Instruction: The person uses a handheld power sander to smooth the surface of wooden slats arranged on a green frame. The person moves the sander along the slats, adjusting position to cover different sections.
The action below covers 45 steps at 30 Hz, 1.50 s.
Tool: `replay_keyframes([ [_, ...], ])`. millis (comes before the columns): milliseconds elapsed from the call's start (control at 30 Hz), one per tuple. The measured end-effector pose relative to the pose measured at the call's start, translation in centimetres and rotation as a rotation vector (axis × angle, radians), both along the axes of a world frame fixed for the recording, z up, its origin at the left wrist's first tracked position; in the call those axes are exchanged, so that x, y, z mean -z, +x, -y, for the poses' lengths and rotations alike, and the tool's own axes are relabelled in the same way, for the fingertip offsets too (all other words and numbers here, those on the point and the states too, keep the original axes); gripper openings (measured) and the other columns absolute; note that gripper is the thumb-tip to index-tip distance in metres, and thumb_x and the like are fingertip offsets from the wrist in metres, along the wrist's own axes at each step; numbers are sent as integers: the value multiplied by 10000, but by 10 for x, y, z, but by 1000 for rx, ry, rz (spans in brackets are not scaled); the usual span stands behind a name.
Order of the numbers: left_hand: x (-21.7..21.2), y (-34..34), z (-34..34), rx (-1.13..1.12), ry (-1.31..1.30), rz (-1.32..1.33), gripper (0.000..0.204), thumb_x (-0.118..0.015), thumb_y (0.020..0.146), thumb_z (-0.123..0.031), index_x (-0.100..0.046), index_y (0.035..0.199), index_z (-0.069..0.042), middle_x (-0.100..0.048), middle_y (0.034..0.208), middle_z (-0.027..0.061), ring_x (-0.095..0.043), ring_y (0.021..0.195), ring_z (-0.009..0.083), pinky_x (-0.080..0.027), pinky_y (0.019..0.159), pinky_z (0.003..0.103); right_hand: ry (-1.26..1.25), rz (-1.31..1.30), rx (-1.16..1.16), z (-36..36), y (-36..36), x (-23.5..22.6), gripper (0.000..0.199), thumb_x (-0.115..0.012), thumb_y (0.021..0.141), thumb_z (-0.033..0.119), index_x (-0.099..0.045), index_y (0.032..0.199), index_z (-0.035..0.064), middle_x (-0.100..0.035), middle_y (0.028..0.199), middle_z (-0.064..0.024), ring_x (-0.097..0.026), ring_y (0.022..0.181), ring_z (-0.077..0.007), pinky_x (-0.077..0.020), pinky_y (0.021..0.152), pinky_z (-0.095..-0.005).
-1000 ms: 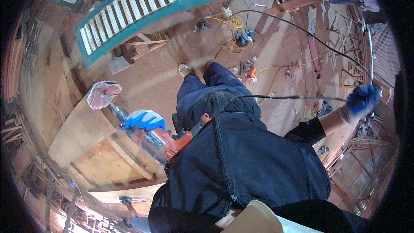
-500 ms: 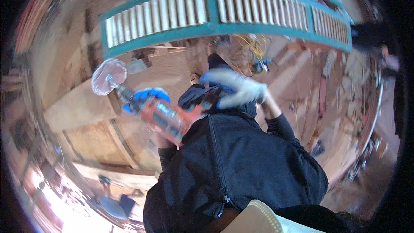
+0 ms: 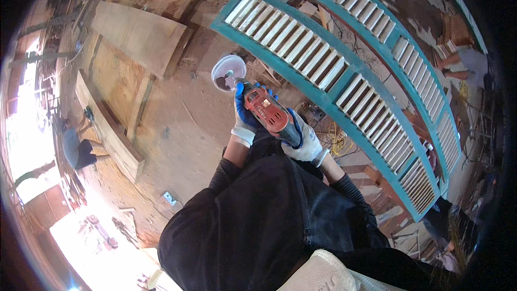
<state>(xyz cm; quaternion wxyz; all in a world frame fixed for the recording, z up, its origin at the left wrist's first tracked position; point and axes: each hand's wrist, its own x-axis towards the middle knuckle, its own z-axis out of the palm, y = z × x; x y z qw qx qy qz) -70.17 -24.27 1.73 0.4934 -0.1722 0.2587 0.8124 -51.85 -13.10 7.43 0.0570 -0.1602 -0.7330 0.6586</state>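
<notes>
Both my hands, in white gloves with blue palms, are closed round a red and black power sander (image 3: 265, 109). My left hand (image 3: 243, 117) wraps the front of its body, just behind the spindle. On the dark rear handle sits my right hand (image 3: 307, 143), its fingers partly hidden by the tool. A round, pale, worn sanding disc (image 3: 229, 72) is fitted at the front end and points away to the upper left. The disc is in the air, apart from the teal slatted shutter panel (image 3: 333, 97) to its right.
A second teal shutter panel (image 3: 396, 48) stands beyond the first. Yellow cord (image 3: 335, 139) lies on the floor by the near panel. Wooden boards (image 3: 141, 37) are at the upper left, with a long plank (image 3: 105, 126) below. A person (image 3: 81, 145) bends at that plank; another person's arm shows far right.
My right hand, blurred and loose near the sander's rear before, is now closed on its handle. My view has turned left; the shutter panels now slant across the right side.
</notes>
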Motion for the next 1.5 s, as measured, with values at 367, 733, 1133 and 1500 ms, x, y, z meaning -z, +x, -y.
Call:
replay_keyframes([
  [367, 14, -78, -28, 63, 121, -22, 522, -531, 857, -547, -583, 1078, -78, -634, 1011, 130, -610, 954, 328, -487, 882, 510, 106, 79, 123, -8, -64, -3, 898, -751, 655, 198, -284, 1392, -15, -562, 1209, -204, -571, 1108, -277, -423, 956, -351],
  [733, -14, -187, -59, -14, 69, 59, 483, -555, 875, -480, -573, 1145, -80, -613, 1119, 141, -567, 1060, 328, -440, 943, 502, -769, -1, 282, -50, -201, 12, 822, -761, 657, -59, -350, 1367, -4, -507, 1288, -97, -503, 1171, -181, -418, 990, -342],
  [1133, 63, -254, -165, 174, -19, -34, 360, -612, 880, -303, -579, 1116, -35, -640, 1034, 111, -624, 950, 251, -504, 864, 399, -961, 9, 414, -136, -226, 87, 572, -598, 827, 19, -381, 1356, 8, -575, 1204, -68, -603, 958, -163, -491, 795, -312],
  [1500, 68, -227, -209, 457, -795, -457, 344, -714, 780, -372, -704, 892, -47, -660, 789, 4, -577, 664, 93, -461, 619, 233, -824, 488, 46, -201, -266, 125, 519, -713, 794, 94, -500, 1263, 34, -611, 1114, -58, -615, 965, -153, -506, 847, -296],
])
